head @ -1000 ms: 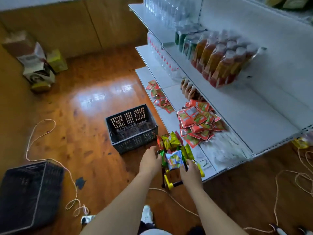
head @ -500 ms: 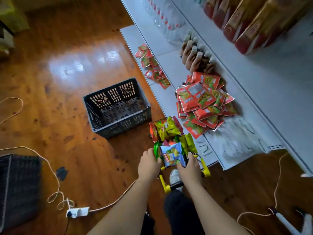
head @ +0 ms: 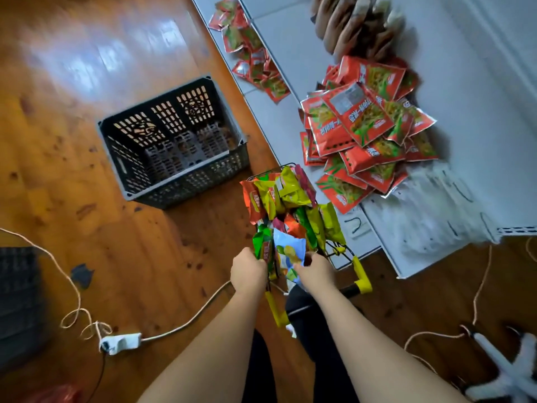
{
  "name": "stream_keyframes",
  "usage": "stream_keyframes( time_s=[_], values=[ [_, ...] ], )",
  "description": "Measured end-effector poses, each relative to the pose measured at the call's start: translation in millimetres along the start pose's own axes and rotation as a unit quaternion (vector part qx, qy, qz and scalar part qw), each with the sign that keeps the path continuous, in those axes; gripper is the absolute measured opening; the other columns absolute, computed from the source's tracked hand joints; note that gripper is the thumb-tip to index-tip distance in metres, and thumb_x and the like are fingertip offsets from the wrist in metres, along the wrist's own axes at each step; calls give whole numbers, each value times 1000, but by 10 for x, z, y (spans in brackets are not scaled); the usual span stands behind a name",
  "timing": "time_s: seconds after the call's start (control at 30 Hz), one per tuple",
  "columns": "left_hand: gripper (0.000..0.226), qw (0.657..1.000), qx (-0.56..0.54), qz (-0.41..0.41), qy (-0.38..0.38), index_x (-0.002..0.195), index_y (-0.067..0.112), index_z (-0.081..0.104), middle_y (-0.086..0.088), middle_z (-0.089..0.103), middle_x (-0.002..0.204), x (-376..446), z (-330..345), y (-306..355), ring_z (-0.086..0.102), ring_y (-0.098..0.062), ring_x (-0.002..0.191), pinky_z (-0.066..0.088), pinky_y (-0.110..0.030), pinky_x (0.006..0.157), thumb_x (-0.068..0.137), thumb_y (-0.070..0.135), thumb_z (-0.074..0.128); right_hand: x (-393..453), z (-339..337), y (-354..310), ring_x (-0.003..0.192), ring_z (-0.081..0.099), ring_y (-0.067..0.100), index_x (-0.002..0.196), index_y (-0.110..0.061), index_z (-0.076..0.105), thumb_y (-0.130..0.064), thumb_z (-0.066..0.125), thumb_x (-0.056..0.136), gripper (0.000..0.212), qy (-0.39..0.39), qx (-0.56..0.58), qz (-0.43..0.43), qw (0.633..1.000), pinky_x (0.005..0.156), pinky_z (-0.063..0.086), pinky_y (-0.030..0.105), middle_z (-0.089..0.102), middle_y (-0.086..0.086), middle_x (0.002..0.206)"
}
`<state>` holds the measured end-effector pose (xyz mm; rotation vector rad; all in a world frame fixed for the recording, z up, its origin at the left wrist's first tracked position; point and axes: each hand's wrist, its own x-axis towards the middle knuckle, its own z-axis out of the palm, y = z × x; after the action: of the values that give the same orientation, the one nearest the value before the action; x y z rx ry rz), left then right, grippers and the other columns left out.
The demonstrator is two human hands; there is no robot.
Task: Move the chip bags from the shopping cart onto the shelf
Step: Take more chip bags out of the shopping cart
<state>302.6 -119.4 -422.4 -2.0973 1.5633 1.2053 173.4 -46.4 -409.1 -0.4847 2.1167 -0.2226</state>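
A small wire shopping cart with yellow handle parts stands on the floor against the low white shelf. It is stuffed with chip bags in yellow, green, orange and pink. My left hand grips a green bag at the cart's near end. My right hand holds a light blue bag beside it. A pile of red snack packets lies on the shelf just beyond the cart.
A dark slatted crate sits on the wooden floor left of the cart. More red packets and brown bottles lie farther along the shelf. A cord and power strip trail across the floor; another dark crate is at far left.
The camera has tilted down and moved closer to the cart. Both hands stay on the bags at the cart's near end, the right one now closing over the blue bag.
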Motion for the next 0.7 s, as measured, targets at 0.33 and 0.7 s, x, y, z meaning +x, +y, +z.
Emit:
stream_keyframes(
  time_s=[0.33,0.7],
  values=[
    [14,997,-54,53,23,97,15,56,-6,66,99,-866,-829,261,62,-28,92,50,-36,74,95,26,48,-900,-619,-371,67,49,23,84,-9,56,-40,56,92,32,59,207,19,976,57,34,33,54,6,75],
    [9,898,-373,174,-157,95,19,54,0,61,85,-2232,-2316,705,59,-17,74,54,-28,65,99,21,46,-2321,-1536,-978,86,67,28,95,-16,71,-24,64,91,12,-37,471,-90,877,75,49,37,75,6,89]
  ],
)
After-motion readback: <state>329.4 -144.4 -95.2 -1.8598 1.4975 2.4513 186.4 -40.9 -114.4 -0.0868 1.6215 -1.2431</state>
